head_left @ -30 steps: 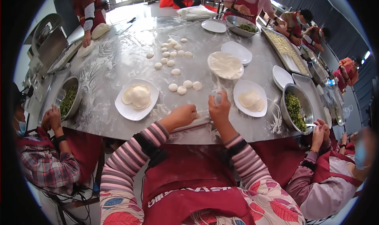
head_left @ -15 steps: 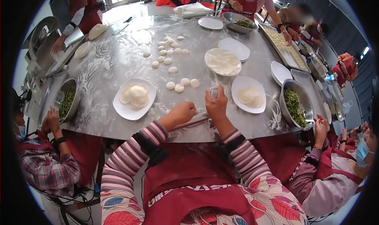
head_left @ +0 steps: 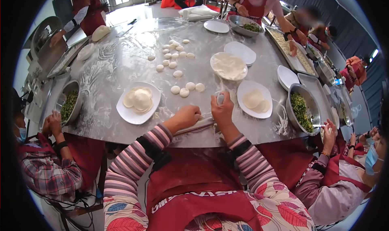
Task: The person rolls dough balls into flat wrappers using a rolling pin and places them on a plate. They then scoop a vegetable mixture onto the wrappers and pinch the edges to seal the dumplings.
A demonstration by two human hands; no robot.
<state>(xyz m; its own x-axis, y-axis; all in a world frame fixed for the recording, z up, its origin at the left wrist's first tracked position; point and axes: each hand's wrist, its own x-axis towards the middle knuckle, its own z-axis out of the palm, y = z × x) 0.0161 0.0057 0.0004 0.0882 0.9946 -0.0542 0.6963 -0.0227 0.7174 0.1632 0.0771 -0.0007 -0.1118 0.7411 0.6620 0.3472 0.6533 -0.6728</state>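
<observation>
Near the table's front edge, my left hand (head_left: 186, 118) is closed, its fingertips pressed together; a small pale bit shows there, too small to name. Facing it, my right hand (head_left: 223, 112) is wrapped round a rolling pin (head_left: 220, 98), whose greyish rounded end sticks out above the fist. The rest of the pin is hidden by the hand. Just beyond lie several round dough pieces (head_left: 184, 93). Left of my hands a white plate (head_left: 124, 114) carries stacked dough wrappers (head_left: 142, 101); a second plate (head_left: 250, 88) of wrappers (head_left: 256, 101) sits to the right.
A plate of flour (head_left: 229, 66) stands farther back, beside stacked white plates (head_left: 242, 52). Bowls of green filling stand right (head_left: 300, 109) and left (head_left: 69, 103), near co-workers' hands. More dough balls (head_left: 172, 48) lie mid-table. A long tray (head_left: 289, 50) is at the far right.
Both my hands stay in nearly the same place, still closed. The view shifts very slightly. At the far right, a co-worker's hand moves down over the long tray.
</observation>
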